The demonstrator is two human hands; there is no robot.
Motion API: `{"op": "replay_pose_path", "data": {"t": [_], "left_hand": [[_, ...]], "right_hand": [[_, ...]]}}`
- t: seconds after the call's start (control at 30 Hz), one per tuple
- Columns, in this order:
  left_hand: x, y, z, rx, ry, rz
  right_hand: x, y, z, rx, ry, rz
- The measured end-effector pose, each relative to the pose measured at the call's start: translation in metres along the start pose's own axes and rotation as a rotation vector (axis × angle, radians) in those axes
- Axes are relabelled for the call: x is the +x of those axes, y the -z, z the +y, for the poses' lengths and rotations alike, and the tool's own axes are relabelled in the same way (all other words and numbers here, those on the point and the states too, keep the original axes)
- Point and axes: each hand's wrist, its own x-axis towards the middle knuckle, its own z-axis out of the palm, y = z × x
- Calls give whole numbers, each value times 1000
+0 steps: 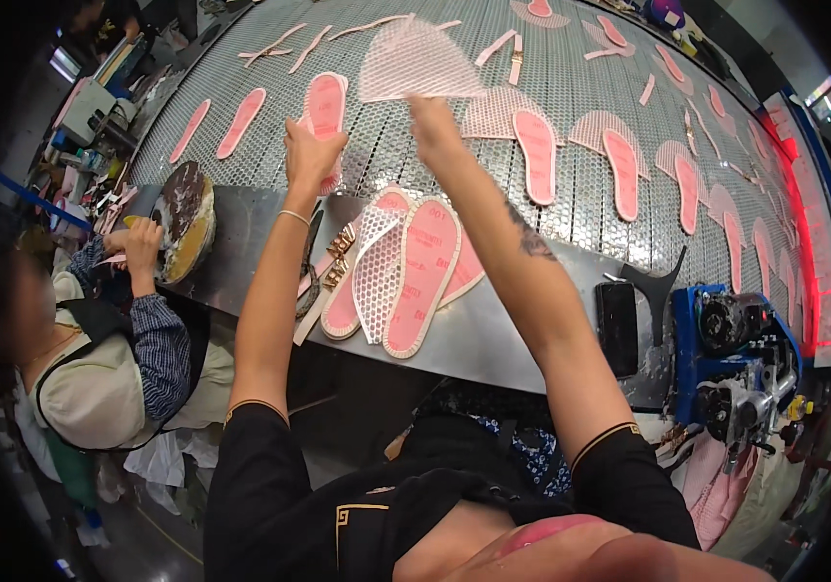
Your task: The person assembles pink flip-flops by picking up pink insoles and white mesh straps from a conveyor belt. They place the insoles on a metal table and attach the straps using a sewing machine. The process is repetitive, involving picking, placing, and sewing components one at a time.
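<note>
My left hand (311,157) is closed around pink insoles (326,105) with pale scalloped edges, apparently stacked, at the near side of the mesh conveyor. To its right, my right hand (432,126) pinches the lower edge of a translucent white mesh upper (414,63), raised above the belt. On the metal ledge below my arms lie more pink insoles (425,267), overlapping. A mesh upper with white dots (377,276) and a strap with gold letter-shaped ornaments (338,260) lie among them.
The conveyor (280,194) carries several insoles, mesh pieces and thin straps. A black phone (616,328) lies on the ledge (493,349), beside a blue machine (726,339). At left a co-worker (115,359) works by a round, glue-smeared board (186,223). A red light strip (803,233) glows far right.
</note>
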Motion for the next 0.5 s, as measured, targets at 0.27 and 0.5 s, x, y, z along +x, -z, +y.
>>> {"op": "replay_pose_path", "data": {"t": [0.27,0.5], "left_hand": [[10,-68,5,35,-69,-247],[19,-100,18,335,-297,-208]], "right_hand": [[-182,108,-51,-369,243,-187],[-317,172,-193,-573,722,89]]}}
